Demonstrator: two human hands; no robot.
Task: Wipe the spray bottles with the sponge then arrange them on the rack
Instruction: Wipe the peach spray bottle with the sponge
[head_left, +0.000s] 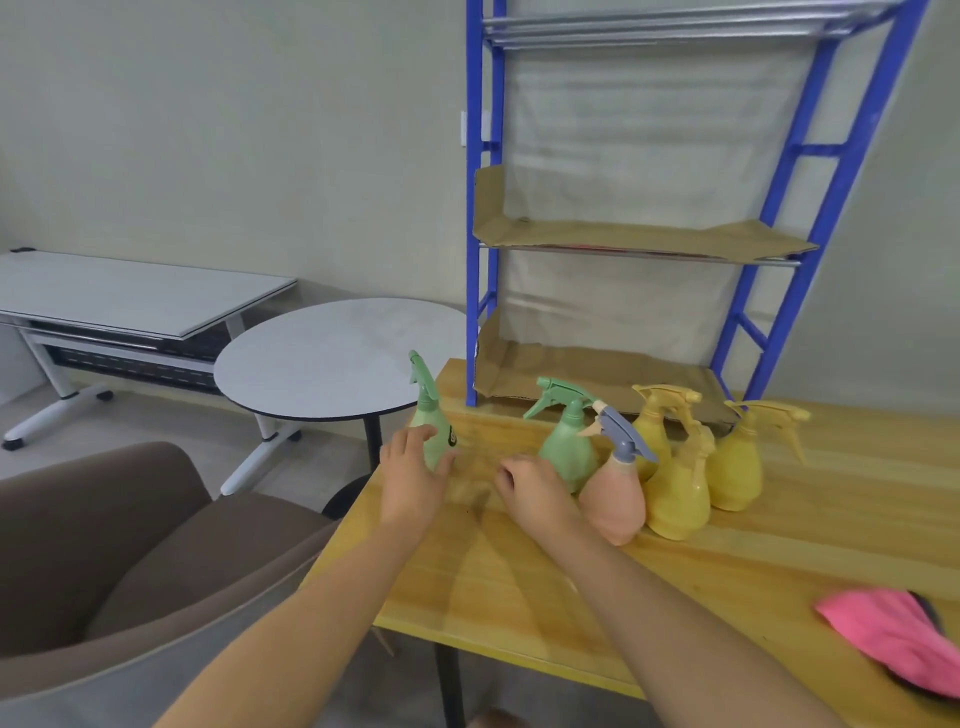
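Left hand seemingly round green bottle

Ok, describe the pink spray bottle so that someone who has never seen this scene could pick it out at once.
On the wooden table, in front of the blue rack, a cluster of spray bottles stands upright. The pink spray bottle is at the cluster's near edge, beside the right hand. It is the only peach-pink body, with a grey-blue trigger head; its neighbours are green or yellow.

The wooden worktop carries six spray bottles and a blue rack. A pink cloth lies at its right edge.
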